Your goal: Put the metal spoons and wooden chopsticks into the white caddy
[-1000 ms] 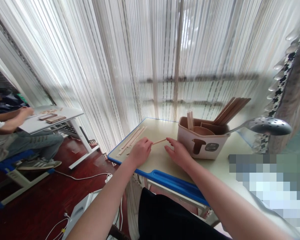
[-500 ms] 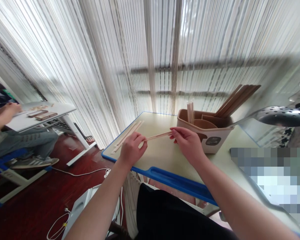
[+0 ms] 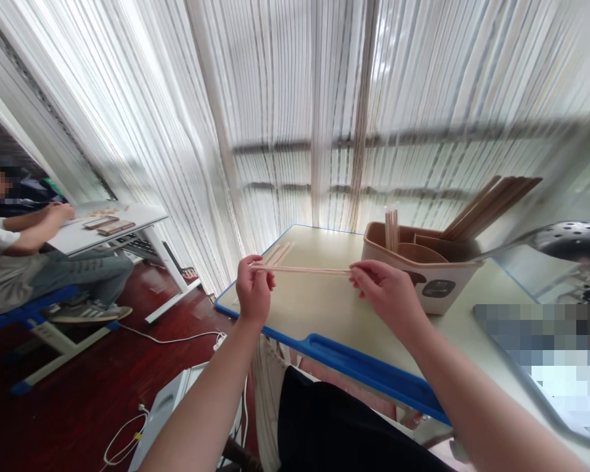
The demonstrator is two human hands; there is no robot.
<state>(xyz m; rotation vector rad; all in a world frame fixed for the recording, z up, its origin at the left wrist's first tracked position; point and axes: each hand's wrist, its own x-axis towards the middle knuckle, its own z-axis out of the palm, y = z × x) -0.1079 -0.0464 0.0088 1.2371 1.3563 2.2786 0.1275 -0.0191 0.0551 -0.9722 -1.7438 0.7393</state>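
Observation:
A pair of pale wooden chopsticks (image 3: 307, 269) is stretched level between my two hands above the desk (image 3: 319, 308). My left hand (image 3: 254, 288) pinches one end, with its fingers curled. Thumb and fingers of my right hand (image 3: 386, 283) are closed on the other end. Behind my left hand, several more light chopsticks (image 3: 284, 253) lie on the desk, partly hidden by it. Beyond my right hand stands a brown and white utensil holder (image 3: 457, 278), with light sticks (image 3: 391, 229) and darker brown chopsticks (image 3: 496, 206) upright or leaning in its compartments.
A perforated metal skimmer (image 3: 570, 241) leans out of the holder to the right. A blurred-out screen or device (image 3: 535, 354) lies at the desk's right. On the left, a person (image 3: 34, 236) sits at a white table (image 3: 73, 237). White cables (image 3: 177, 341) run over the red floor.
My hands have moved apart, and more of the chopsticks shows between them, now nearly level. The camera view has shifted left, bringing more of the seated person into sight.

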